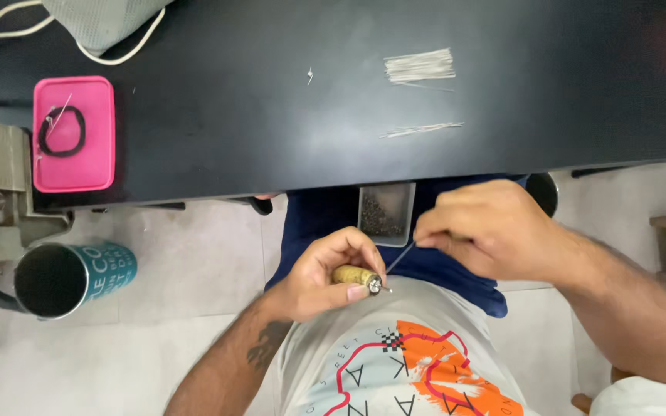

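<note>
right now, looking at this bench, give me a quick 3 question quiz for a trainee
1. True or false: the left hand holds a short yellowish tool.
2. What does the right hand pinch? A) a thin wire B) a black loop C) a cup
3. Where does the black loop lie?

Key
1. True; its metal tip points toward the right hand.
2. A; the wire runs from the fingers down to the tool's tip.
3. On the pink tray, at the left end of the black table.
</note>
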